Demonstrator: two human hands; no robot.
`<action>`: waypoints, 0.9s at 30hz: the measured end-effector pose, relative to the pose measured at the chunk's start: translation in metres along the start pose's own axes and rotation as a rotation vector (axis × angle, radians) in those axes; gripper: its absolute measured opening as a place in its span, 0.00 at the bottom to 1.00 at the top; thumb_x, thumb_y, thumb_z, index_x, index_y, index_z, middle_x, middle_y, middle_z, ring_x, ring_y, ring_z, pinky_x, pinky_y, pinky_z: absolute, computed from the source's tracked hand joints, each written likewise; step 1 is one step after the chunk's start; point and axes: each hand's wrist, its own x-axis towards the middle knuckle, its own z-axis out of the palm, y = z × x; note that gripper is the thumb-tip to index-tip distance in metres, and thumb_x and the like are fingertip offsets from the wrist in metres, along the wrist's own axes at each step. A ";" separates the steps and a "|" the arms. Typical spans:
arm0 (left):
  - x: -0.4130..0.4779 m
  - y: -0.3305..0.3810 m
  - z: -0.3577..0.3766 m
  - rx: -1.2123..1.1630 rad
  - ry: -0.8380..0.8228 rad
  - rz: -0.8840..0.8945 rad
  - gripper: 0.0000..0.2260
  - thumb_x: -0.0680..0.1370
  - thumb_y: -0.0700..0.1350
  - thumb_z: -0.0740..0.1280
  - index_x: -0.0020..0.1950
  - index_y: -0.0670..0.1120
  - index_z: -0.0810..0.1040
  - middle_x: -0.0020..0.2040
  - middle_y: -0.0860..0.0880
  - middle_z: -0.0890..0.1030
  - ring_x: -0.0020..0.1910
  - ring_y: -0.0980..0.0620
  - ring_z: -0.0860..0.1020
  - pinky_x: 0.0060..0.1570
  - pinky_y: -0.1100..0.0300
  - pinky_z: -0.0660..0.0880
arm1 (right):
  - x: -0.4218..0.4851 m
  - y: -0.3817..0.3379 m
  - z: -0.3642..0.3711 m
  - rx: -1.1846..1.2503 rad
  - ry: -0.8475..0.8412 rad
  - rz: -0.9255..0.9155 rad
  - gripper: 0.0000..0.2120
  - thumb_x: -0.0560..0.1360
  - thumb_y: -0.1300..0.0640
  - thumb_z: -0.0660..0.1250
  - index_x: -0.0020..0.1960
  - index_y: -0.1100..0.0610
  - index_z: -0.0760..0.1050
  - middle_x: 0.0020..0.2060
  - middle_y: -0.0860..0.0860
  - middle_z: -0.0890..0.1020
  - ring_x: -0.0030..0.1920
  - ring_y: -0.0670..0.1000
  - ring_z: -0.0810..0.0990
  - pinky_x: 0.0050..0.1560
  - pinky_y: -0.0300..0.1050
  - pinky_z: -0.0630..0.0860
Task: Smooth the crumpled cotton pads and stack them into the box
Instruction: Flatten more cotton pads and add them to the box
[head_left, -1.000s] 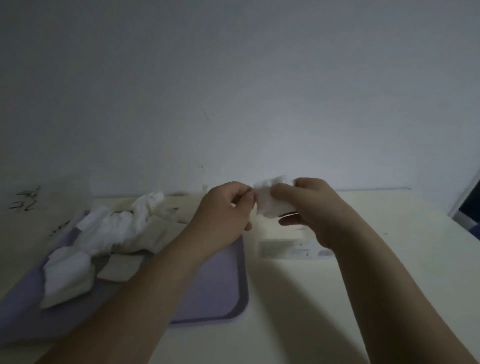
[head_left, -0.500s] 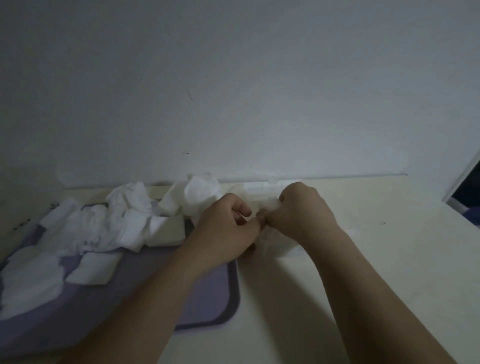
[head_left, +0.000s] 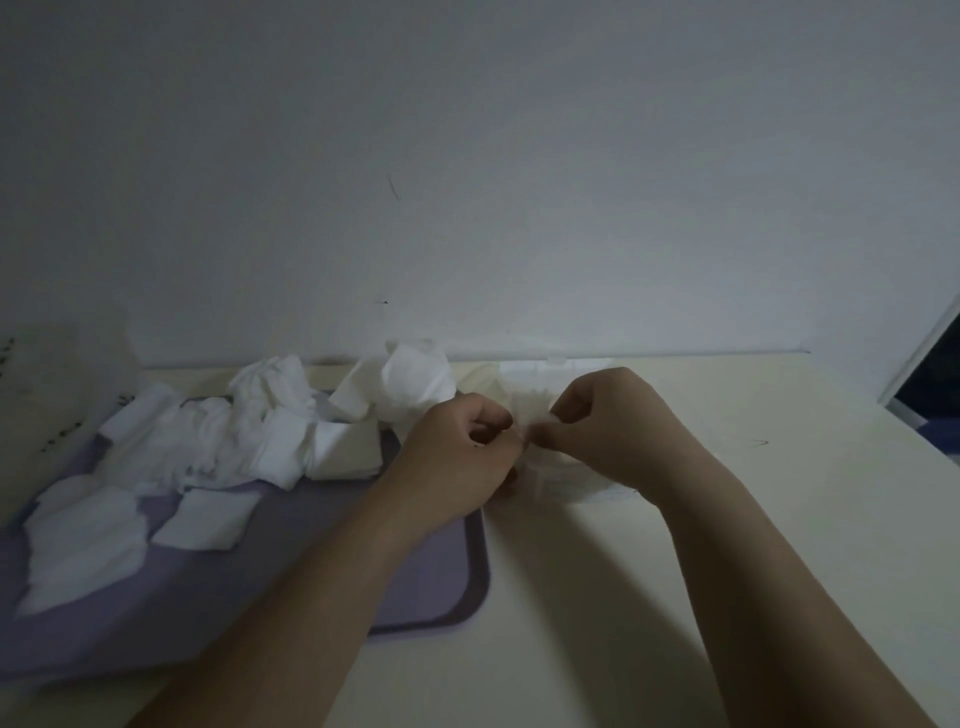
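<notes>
Purple tray (head_left: 441, 587) on the left of the cream table (head_left: 779, 545): heap of crumpled cotton pads (head_left: 234, 436) along its far side, a few flatter ones (head_left: 208, 519) nearer. Translucent box (head_left: 566, 480) sits just right of the tray, under both hands; contents too dim to tell. Left hand (head_left: 457, 462) and right hand (head_left: 608, 431) both curled, fingertips pinching one small pad (head_left: 527, 428) between them, above the box. Pad mostly hidden by fingers, so can't tell long axis or facing.

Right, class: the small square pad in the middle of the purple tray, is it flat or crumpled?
Flat. The square pad lies spread on the purple tray, edges straight, unlike the crumpled heap behind it.
</notes>
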 end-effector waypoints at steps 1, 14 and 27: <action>0.000 0.000 0.000 -0.001 0.003 0.000 0.03 0.79 0.48 0.72 0.52 0.52 0.83 0.47 0.52 0.88 0.40 0.52 0.88 0.49 0.53 0.84 | 0.000 -0.001 0.000 -0.008 0.027 -0.006 0.11 0.70 0.47 0.80 0.41 0.53 0.82 0.36 0.46 0.83 0.37 0.44 0.79 0.35 0.38 0.70; -0.001 0.001 0.003 0.137 0.049 0.072 0.06 0.81 0.51 0.69 0.49 0.51 0.83 0.43 0.51 0.87 0.38 0.53 0.87 0.49 0.48 0.85 | -0.008 -0.005 0.001 0.041 0.037 0.024 0.18 0.70 0.66 0.63 0.52 0.50 0.85 0.46 0.45 0.85 0.50 0.49 0.84 0.56 0.50 0.83; 0.001 0.019 -0.059 0.495 0.535 0.378 0.05 0.78 0.45 0.70 0.53 0.49 0.82 0.51 0.51 0.81 0.43 0.51 0.81 0.49 0.56 0.78 | -0.025 -0.027 0.021 0.109 0.368 -0.180 0.24 0.70 0.70 0.59 0.58 0.54 0.84 0.55 0.50 0.86 0.58 0.54 0.82 0.57 0.48 0.78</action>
